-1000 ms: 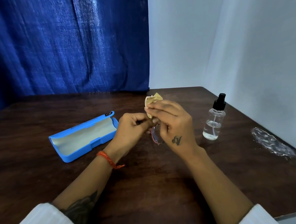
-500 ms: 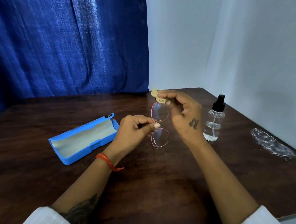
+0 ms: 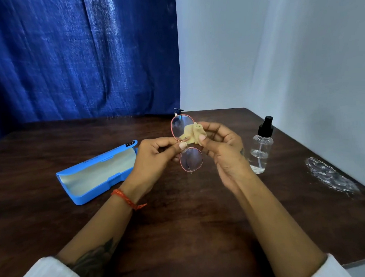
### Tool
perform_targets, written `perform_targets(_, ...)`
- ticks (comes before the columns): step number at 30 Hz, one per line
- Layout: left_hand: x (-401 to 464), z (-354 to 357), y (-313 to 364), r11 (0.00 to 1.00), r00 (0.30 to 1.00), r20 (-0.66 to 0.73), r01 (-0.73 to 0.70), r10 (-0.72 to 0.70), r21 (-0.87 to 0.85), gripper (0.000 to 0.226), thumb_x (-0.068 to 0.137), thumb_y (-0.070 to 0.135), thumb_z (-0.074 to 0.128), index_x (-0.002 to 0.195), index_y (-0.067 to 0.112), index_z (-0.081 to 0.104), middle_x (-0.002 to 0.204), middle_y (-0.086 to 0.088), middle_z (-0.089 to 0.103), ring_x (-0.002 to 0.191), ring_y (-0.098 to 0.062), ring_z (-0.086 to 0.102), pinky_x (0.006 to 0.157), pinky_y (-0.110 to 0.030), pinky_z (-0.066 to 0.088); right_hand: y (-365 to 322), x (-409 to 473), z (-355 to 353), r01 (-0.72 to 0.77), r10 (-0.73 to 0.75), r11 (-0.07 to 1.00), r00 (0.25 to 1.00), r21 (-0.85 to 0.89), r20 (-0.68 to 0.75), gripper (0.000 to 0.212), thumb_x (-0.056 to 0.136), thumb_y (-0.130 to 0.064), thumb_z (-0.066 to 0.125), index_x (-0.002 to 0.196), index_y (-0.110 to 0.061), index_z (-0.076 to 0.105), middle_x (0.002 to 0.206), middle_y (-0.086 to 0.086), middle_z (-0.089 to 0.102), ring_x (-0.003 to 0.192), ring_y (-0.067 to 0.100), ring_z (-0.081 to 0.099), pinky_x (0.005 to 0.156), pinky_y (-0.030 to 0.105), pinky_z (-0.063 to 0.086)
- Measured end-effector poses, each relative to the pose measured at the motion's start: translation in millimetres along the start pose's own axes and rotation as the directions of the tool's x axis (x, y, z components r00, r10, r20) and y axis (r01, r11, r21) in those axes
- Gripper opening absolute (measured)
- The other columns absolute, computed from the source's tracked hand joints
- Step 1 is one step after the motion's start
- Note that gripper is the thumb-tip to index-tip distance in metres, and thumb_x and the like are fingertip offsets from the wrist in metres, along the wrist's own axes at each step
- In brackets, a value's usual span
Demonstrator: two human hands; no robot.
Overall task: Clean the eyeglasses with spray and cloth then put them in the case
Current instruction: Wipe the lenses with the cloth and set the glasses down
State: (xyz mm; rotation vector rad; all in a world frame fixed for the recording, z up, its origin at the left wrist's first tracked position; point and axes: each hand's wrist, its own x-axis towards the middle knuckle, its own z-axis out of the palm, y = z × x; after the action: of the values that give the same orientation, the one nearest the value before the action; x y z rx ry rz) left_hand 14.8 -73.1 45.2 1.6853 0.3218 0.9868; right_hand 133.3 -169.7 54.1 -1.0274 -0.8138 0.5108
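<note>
Eyeglasses (image 3: 191,159) pinched upright, cloth (image 3: 195,133) pressed on.

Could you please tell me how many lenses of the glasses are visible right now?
2: upper lens against the cloth; lower lens below the left hand's pinch.

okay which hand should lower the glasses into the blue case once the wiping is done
Probably the left hand: it pinches the glasses at the bridge, nearest the open case. The right hand holds the cloth.
</note>
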Motion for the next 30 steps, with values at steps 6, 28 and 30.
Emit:
perform_targets(6,1,0,4,0.998,0.999,-0.040,0.002,-0.004,-0.055,0.011,0.082,0.004,0.063,0.078,0.008,0.072,0.060,0.009,0.066,0.057,-0.003,0.053,0.057,-0.014,0.048,-4,0,0,-0.078,0.076,0.995,0.996,0.061,0.038,0.025,0.080,0.011,0.056,0.087,-0.010,0.068,0.082,0.001,0.074,0.081,0.016,0.068,0.071,0.023,0.055)
perform_targets(28,5,-1,2,0.974,0.961,-0.276,-0.068,0.006,-0.214,0.005,0.080,0.007,0.066,0.081,0.005,0.071,0.064,0.005,0.068,0.057,-0.006,0.054,0.061,-0.017,0.049,2,-22,17,-0.146,0.146,0.989,0.976,0.012,-0.163,0.016,0.080,0.004,0.064,0.086,-0.011,0.066,0.081,0.006,0.071,0.073,0.012,0.067,0.060,0.017,0.054)
perform_targets(30,5,1,1,0.970,0.957,-0.291,-0.077,0.008,-0.229,0.005,0.079,0.007,0.066,0.081,0.008,0.071,0.063,0.007,0.069,0.057,-0.004,0.054,0.061,-0.016,0.048,2,-26,21,-0.264,0.310,0.938,0.930,0.225,-0.197,0.015,0.082,0.006,0.060,0.087,-0.007,0.065,0.084,0.010,0.071,0.079,0.018,0.067,0.064,0.022,0.059)
